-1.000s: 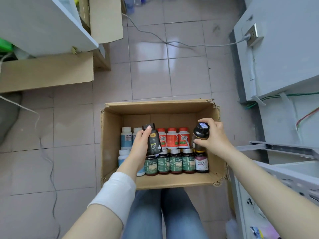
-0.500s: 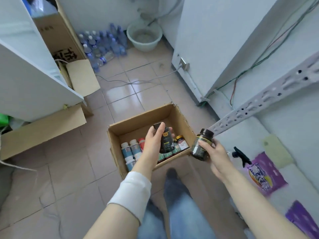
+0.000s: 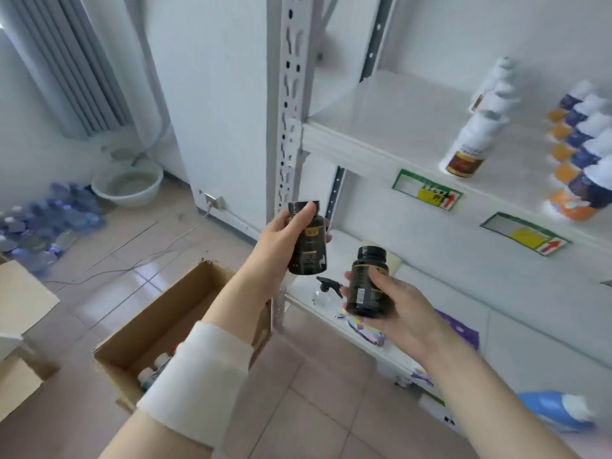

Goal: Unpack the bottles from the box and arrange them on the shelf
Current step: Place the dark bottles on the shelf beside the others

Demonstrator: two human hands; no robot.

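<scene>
Left hand (image 3: 280,250) grip clamped round upper glossy black bottle (image 3: 311,256), right hand (image 3: 399,309) grip round lower bottle (image 3: 366,286).

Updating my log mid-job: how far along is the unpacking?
Done: white-capped bottles stand in rows on the white metal shelf. In hand: left hand holds a slim black plastic bottle, right hand a wider black plastic bottle. Remaining: more capped bottles in the brown cardboard box.

Left hand (image 3: 281,241), right hand (image 3: 399,309) raised forward, both gripping.
</scene>
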